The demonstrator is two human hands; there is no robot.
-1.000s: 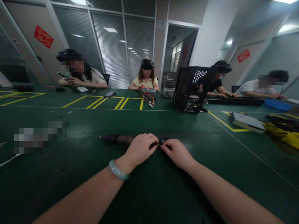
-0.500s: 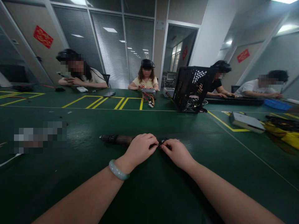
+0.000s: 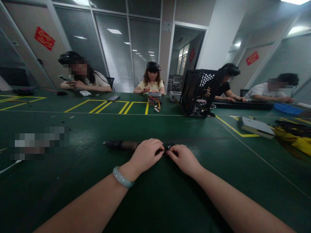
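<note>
Smooth, dark green table top (image 3: 73,200) with yellow tape lines stretches out in front of me, and four people sit along its far side. Close to me, a person's left hand (image 3: 147,152) and right hand (image 3: 186,158) nearly meet. Both hands have fingers pinched on a small dark bit (image 3: 165,150), too tiny for me to name. It sits between their fingertips, at the middle of my clock. Just behind, a long black and brown tube-shaped tool (image 3: 125,145) lies flat, its tip toward nine o'clock; the left hand hides part of it. Far out at nine is a pale, blurry thing (image 3: 40,142).

At twelve is a silver metal box (image 3: 155,95) with red and yellow wires. At one stands a tall black metal case (image 3: 190,92), blocking part of a person in black. Shiny bits show low inside it. A flat grey metal box (image 3: 257,127) and a shallow blue tray (image 3: 288,109) sit between two and three; I can't see what the tray holds. At three, black cords lie on a floppy yellow bundle (image 3: 295,141).
</note>
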